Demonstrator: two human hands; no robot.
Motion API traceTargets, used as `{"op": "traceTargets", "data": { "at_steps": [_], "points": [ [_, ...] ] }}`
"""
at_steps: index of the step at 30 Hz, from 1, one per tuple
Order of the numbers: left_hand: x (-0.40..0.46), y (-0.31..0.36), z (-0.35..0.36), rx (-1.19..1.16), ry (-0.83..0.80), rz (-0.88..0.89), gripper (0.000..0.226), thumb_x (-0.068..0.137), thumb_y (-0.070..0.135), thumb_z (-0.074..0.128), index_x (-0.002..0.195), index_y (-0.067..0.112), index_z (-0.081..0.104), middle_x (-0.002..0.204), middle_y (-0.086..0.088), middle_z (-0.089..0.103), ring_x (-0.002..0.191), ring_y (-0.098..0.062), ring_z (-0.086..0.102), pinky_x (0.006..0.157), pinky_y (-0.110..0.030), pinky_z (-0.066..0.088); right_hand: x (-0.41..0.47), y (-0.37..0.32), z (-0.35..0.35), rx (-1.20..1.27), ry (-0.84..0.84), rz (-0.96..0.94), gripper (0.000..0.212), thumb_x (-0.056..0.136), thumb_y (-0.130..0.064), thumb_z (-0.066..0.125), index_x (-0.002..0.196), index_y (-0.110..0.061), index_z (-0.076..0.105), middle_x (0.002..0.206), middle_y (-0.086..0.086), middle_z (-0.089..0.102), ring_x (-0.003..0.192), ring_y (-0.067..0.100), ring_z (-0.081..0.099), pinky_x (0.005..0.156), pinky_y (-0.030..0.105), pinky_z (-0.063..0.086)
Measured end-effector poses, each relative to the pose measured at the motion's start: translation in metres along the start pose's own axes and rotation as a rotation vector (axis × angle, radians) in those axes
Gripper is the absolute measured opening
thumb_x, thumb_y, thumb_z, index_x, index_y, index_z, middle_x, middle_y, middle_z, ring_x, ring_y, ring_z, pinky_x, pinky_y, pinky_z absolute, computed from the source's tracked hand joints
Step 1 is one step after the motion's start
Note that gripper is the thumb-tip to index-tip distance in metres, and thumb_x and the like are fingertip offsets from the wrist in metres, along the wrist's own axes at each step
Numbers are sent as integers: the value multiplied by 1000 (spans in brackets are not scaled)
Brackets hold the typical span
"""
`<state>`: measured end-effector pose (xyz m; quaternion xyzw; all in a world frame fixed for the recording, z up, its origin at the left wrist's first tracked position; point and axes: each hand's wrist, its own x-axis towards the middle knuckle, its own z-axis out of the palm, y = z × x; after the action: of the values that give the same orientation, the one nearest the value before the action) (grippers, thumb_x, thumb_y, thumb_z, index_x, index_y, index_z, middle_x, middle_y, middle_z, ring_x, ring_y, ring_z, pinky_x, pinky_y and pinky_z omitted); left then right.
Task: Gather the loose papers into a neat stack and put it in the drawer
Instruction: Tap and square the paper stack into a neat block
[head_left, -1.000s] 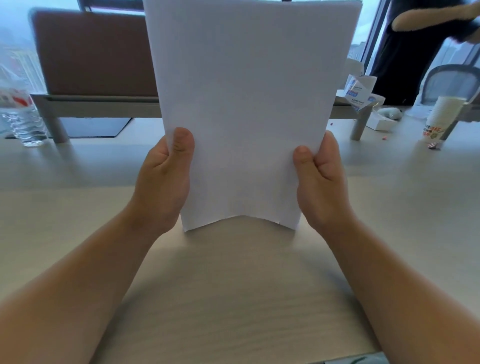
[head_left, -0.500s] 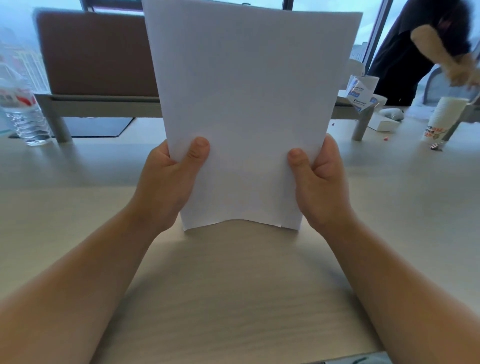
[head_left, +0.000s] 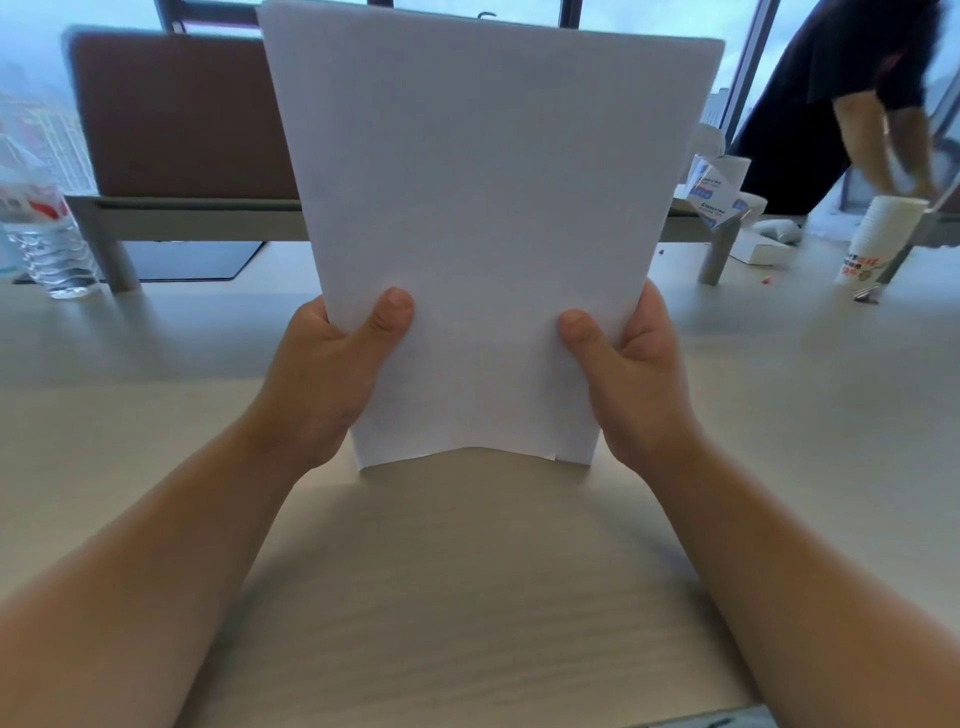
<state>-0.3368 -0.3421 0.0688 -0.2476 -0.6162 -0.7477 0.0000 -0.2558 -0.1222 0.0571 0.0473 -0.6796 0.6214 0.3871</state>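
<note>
A stack of white papers (head_left: 483, 208) stands upright on its lower edge on the light wooden table (head_left: 467, 571), right in front of me. My left hand (head_left: 327, 369) grips its left side, thumb laid across the front sheet. On the opposite side my right hand (head_left: 634, 374) grips it the same way. The bottom edge bows upward in the middle, and one sheet's corner sticks out slightly at the lower right. No drawer is in view.
A brown divider panel (head_left: 176, 114) on a grey frame crosses the table behind the papers. A water bottle (head_left: 47, 234) stands at far left. At the right are small boxes (head_left: 714, 192), stacked paper cups (head_left: 878, 239) and a person in dark clothes (head_left: 831, 104).
Both thumbs have slid inward across the front sheet. The stack stays upright in the same spot. The person at the right has bent further down towards the table.
</note>
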Motion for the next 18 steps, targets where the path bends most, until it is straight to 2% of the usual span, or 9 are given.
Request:
{"op": "traceTargets", "data": {
  "at_steps": [2, 5, 8, 11, 14, 16, 18],
  "points": [
    [3, 3, -1, -46, 13, 13, 20, 94, 43, 67, 100, 28, 78, 99, 8, 81, 93, -12, 78, 74, -27, 61, 2, -3, -2, -5, 12, -7, 26, 86, -34, 69, 112, -36, 62, 115, -5, 72, 107, 16, 69, 93, 44, 57],
    [5, 5, 0, -89, 43, 37, 24, 106, 40, 49, 110, 27, 69, 101, 14, 80, 97, -6, 76, 77, -23, 60, 2, -5, -1, 6, 16, -16, 27, 86, -36, 67, 112, -35, 60, 116, -4, 71, 107, 16, 68, 96, 48, 57],
    [3, 4, 7, -100, 118, -3, 41, 111, 49, 33, 97, 29, 66, 76, 27, 76, 74, 11, 72, 63, -9, 53, 0, -2, 2, -7, 6, -10, 25, 89, -34, 65, 113, -39, 62, 118, -5, 72, 111, 18, 70, 99, 49, 57],
    [3, 6, 6, -66, 180, -30, 48, 110, 54, 29, 88, 30, 64, 61, 31, 69, 58, 14, 64, 55, -5, 47, 1, -1, 1, -13, 9, -9, 21, 94, -27, 62, 113, -37, 62, 118, -3, 73, 111, 19, 70, 99, 51, 56],
    [5, 3, 5, 9, 206, -17, 47, 112, 51, 27, 90, 31, 65, 66, 34, 70, 63, 16, 66, 57, -4, 47, 1, -1, 1, -21, 14, -5, 21, 96, -25, 59, 114, -35, 62, 118, -3, 72, 110, 17, 69, 97, 47, 56],
    [5, -1, 6, 72, 207, 14, 46, 114, 43, 24, 91, 33, 63, 67, 36, 69, 66, 18, 66, 58, -2, 46, 1, 2, 0, -56, 14, -4, 19, 97, -31, 57, 113, -40, 62, 119, -4, 72, 111, 18, 69, 98, 50, 56],
    [5, -2, 4, 162, 226, 67, 45, 115, 40, 25, 94, 33, 64, 74, 34, 72, 74, 16, 68, 66, -5, 49, 1, 4, -2, -115, 8, -20, 18, 97, -37, 54, 112, -44, 61, 119, -4, 71, 113, 21, 68, 99, 52, 55]
  ]
}}
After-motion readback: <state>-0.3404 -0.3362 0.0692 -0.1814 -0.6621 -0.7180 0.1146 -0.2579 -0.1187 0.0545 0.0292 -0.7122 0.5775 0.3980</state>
